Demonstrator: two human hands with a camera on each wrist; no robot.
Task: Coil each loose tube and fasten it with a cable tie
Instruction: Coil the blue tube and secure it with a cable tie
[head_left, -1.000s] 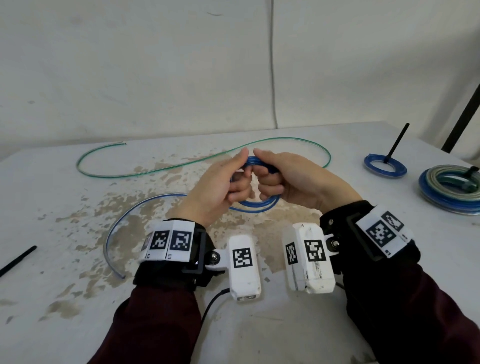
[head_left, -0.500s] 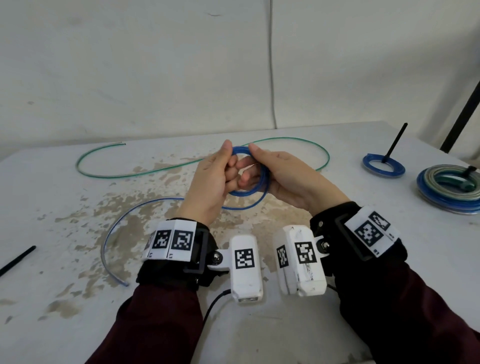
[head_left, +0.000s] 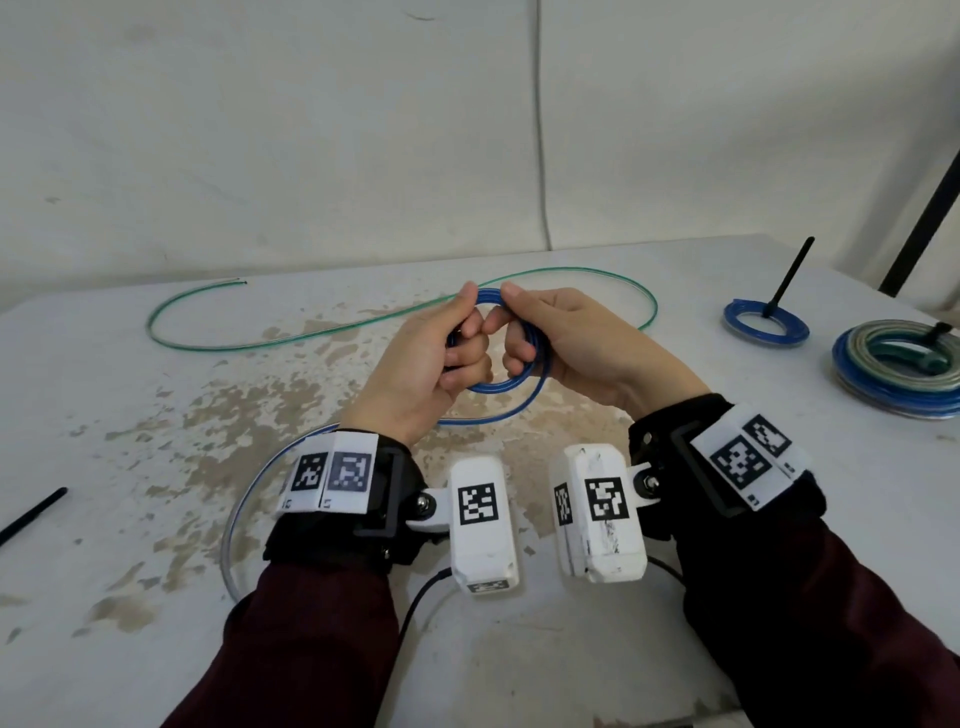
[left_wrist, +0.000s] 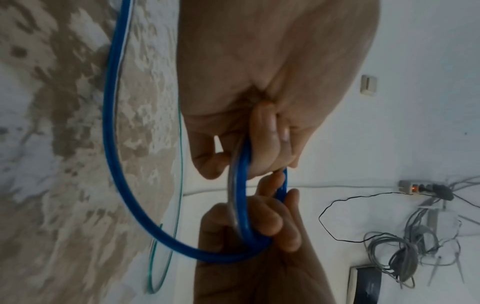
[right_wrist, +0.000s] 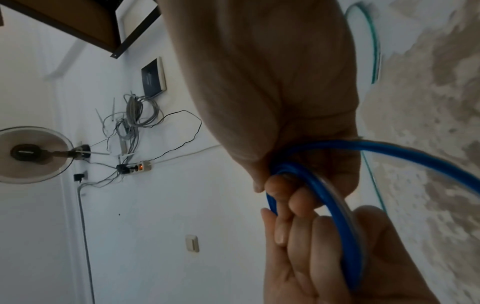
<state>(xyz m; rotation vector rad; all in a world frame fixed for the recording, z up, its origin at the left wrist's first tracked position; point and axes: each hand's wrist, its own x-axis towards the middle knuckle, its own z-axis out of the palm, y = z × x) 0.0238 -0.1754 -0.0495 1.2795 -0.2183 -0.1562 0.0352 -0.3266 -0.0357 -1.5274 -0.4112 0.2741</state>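
Legible text: none found. Black-and-white square code markers (head_left: 331, 472), patterns only, sit on white tags on the left wrist band; like markers (head_left: 740, 460) sit on the right wrist band. One such marker (head_left: 478, 503) stands on the white camera housing beside the left wrist, and two (head_left: 607, 499) on the housing beside the right wrist. Tiny print at the lower edges of the tags is too small to read.
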